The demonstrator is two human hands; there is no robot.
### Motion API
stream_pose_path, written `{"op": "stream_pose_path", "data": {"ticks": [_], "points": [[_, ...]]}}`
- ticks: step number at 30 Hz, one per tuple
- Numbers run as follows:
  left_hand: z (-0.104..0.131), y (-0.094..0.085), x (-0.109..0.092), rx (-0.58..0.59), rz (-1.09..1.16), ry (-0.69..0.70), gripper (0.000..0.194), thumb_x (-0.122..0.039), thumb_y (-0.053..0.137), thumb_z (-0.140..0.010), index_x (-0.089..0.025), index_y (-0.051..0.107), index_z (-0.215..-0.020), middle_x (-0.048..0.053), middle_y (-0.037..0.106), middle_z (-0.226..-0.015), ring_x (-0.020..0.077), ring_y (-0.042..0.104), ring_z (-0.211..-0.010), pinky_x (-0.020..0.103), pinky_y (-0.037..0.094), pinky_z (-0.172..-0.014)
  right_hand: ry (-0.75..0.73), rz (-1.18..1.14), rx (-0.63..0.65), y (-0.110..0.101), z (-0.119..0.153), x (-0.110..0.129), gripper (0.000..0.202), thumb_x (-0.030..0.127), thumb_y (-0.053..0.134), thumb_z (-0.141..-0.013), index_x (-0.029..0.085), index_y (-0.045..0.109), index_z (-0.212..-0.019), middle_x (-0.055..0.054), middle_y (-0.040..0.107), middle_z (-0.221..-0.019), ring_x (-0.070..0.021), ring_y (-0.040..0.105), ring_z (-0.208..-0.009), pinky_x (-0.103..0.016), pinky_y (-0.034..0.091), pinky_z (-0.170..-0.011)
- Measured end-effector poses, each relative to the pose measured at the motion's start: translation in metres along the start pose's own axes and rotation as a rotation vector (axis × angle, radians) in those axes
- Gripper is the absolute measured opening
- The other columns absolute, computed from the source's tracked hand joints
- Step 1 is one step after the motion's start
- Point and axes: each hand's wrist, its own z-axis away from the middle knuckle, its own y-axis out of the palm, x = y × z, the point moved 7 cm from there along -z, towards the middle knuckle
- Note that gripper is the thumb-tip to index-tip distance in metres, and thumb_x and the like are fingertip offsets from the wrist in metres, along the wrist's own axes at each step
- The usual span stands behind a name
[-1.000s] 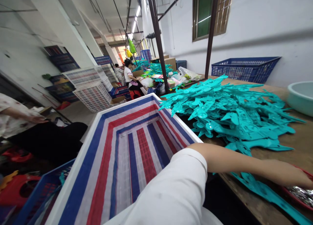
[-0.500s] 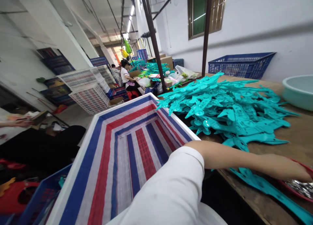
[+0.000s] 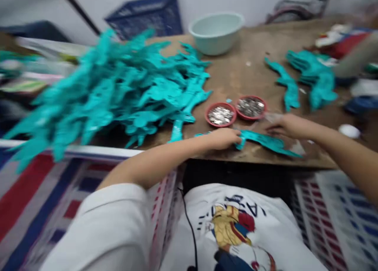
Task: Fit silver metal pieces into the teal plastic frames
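My left hand [image 3: 226,138] is closed on the left end of a flat turquoise plastic piece [image 3: 265,142] lying near the table's front edge. My right hand [image 3: 288,126] hovers just above that piece, its fingers bent together and blurred. What they pinch, if anything, I cannot make out. A bit of clear plastic film [image 3: 273,117] shows by its fingertips. Just beyond my hands stand two small red bowls: the left bowl [image 3: 221,124] and the right bowl [image 3: 251,116], both filled with small shiny metal parts.
A large heap of turquoise pieces [image 3: 141,86] covers the table's left side, overhanging a striped lined crate [image 3: 32,184]. Further back are a pale basin [image 3: 217,35] and a blue crate [image 3: 147,15]. More turquoise pieces [image 3: 315,78] lie right. A white crate [image 3: 321,223] stands below.
The view has swung right, from the crate and room to the table before me. My left hand, earlier at a red bowl of metal parts, is now on the turquoise piece. My right hand has come into view.
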Motion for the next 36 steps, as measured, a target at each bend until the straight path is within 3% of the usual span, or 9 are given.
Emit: {"op": "stream_pose_path", "data": {"ticks": [2, 5, 7, 10, 13, 17, 30, 36], "points": [[-0.04, 0.03, -0.017, 0.037, 0.043, 0.111, 0.031, -0.013, 0.061, -0.103, -0.02, 0.088, -0.116, 0.012, 0.08, -0.121, 0.0238, 0.076, -0.103, 0.031, 0.054, -0.087, 0.09, -0.097, 0.148, 0.016, 0.03, -0.015, 0.026, 0.017, 0.072, -0.114, 0.02, 0.096, -0.123, -0.011, 0.09, -0.113, -0.0247, 0.085, -0.094, -0.032, 0.064, -0.09], [-0.053, 0.046, -0.024, 0.076, 0.033, 0.157, 0.039, -0.009, 0.054, -0.104, -0.019, 0.088, -0.119, 0.012, 0.08, -0.126, 0.0234, 0.076, -0.104, 0.03, 0.053, -0.087, 0.105, -0.138, 0.139, 0.023, 0.023, -0.01, 0.033, 0.018, 0.07, -0.113, 0.022, 0.094, -0.136, -0.01, 0.088, -0.134, -0.0313, 0.083, -0.121, -0.038, 0.064, -0.108], [-0.048, 0.045, -0.022, 0.101, -0.018, 0.143, 0.042, -0.008, 0.053, -0.106, -0.02, 0.088, -0.125, 0.012, 0.08, -0.13, 0.0233, 0.075, -0.107, 0.03, 0.053, -0.087, 0.122, -0.107, 0.122, 0.025, 0.011, -0.001, 0.039, 0.011, 0.066, -0.111, 0.021, 0.093, -0.137, -0.01, 0.087, -0.138, -0.0308, 0.083, -0.125, -0.037, 0.064, -0.11], [-0.042, 0.041, -0.022, 0.155, -0.093, 0.119, 0.041, -0.008, 0.054, -0.107, -0.02, 0.088, -0.126, 0.012, 0.079, -0.127, 0.0237, 0.076, -0.105, 0.031, 0.051, -0.084, 0.262, -0.092, 0.164, 0.028, 0.009, 0.0, 0.05, -0.002, 0.062, -0.105, 0.021, 0.093, -0.137, -0.007, 0.09, -0.124, -0.0279, 0.086, -0.11, -0.034, 0.067, -0.102], [-0.042, 0.035, -0.027, 0.205, -0.124, 0.109, 0.035, -0.006, 0.058, -0.106, -0.02, 0.088, -0.12, 0.011, 0.08, -0.116, 0.0232, 0.075, -0.095, 0.033, 0.046, -0.076, 0.453, -0.2, 0.236, 0.031, 0.02, -0.009, 0.042, -0.001, 0.066, -0.107, 0.019, 0.094, -0.132, -0.004, 0.09, -0.101, -0.0245, 0.086, -0.091, -0.031, 0.068, -0.089], [-0.042, 0.03, -0.03, 0.264, -0.163, 0.097, 0.033, -0.003, 0.062, -0.103, -0.02, 0.088, -0.115, 0.01, 0.082, -0.114, 0.022, 0.075, -0.089, 0.034, 0.041, -0.071, 0.581, -0.335, 0.253, 0.033, 0.026, -0.014, 0.028, 0.004, 0.075, -0.109, 0.018, 0.094, -0.123, -0.004, 0.088, -0.092, -0.0239, 0.086, -0.088, -0.03, 0.068, -0.084], [-0.042, 0.029, -0.028, 0.302, -0.138, 0.07, 0.04, -0.004, 0.06, -0.103, -0.021, 0.089, -0.124, 0.01, 0.081, -0.119, 0.0225, 0.076, -0.092, 0.034, 0.044, -0.073, 0.617, -0.292, 0.258, 0.033, 0.024, -0.008, 0.025, 0.006, 0.071, -0.111, 0.016, 0.093, -0.116, -0.004, 0.087, -0.09, -0.0238, 0.086, -0.091, -0.029, 0.065, -0.081], [-0.043, 0.028, -0.022, 0.261, -0.047, 0.038, 0.042, -0.003, 0.059, -0.1, -0.022, 0.09, -0.121, 0.011, 0.083, -0.118, 0.0234, 0.077, -0.093, 0.032, 0.049, -0.077, 0.494, -0.086, 0.203, 0.028, 0.018, -0.001, 0.026, 0.008, 0.075, -0.102, 0.017, 0.096, -0.114, -0.007, 0.088, -0.097, -0.0273, 0.082, -0.089, -0.034, 0.062, -0.084]]}}
